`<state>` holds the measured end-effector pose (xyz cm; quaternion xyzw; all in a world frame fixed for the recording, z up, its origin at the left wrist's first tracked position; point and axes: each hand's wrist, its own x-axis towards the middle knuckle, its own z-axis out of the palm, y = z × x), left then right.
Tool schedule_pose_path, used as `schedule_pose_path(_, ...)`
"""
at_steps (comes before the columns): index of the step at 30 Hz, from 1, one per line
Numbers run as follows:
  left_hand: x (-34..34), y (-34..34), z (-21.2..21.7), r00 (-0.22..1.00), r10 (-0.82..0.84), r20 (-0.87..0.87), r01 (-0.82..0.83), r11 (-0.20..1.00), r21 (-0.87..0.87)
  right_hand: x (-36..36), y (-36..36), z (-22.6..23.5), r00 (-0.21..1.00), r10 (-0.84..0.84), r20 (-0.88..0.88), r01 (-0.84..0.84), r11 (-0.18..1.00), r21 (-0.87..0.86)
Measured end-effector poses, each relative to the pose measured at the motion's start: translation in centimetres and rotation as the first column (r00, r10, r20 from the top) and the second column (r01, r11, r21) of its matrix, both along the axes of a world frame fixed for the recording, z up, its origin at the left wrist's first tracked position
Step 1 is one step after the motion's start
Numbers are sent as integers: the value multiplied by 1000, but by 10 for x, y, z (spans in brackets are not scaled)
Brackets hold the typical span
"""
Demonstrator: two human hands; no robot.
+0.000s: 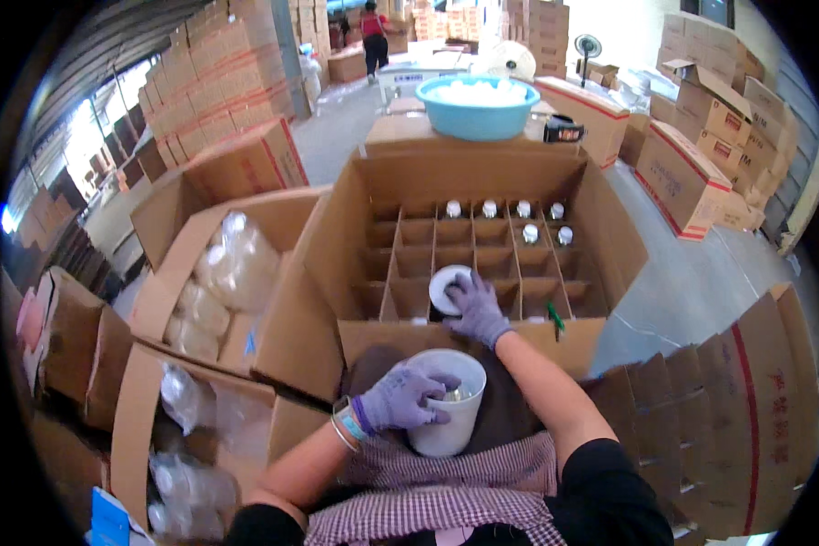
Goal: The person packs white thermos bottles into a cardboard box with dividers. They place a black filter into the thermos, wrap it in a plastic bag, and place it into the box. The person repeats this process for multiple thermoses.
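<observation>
Head view. Right gloved hand (479, 311) over the near part of the divided carton (455, 173), fingers bent over the edge of a white round piece (440, 284); grasping it by the right side. Left gloved hand (402, 398) at the white tub (446, 434), fingers over the rim and into the mouth, close to a shiny object (460, 393). Cannot tell whether pinching that or merely touching.

For good handling, by judgement: keep the white round piece clear of the cardboard dividers (414, 262), so as not to bend or snag them. Steady the tub against the lap. Lift small pieces singly, fingertips only, without tipping the tub. Keep the right forearm off the carton's front wall and away from the green strip (556, 316) there.

Hard to make out: lid or cup, in the right hand's case; underside hidden. Tub contents mostly covered by fingers. Only tops visible of the capped bottles (490, 210) in the far rows. Near cells partly lost behind the front wall. Contents of the blue basin (476, 126) washed out to white; wrapped clear pieces (237, 273) at left blurred by film.
</observation>
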<state>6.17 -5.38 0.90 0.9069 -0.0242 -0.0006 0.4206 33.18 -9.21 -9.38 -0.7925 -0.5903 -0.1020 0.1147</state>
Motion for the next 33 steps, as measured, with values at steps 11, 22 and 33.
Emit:
schedule_pose_path(11, 50, 53, -84, 747, 635, 196, -325, 607, -725, 43, 18, 39, 257, 287, -923, 277, 893, 355)
schedule_pose_path(22, 39, 42, 44, 931, 362, 49, -104, 393, -914, -63, -55, 172, 949, 311, 54, -270, 709, 652)
schedule_pose_path(33, 50, 18, 64, 719, 499, 484, -235, 830, -507, -51, -43, 143, 815, 419, -400, -121, 799, 589)
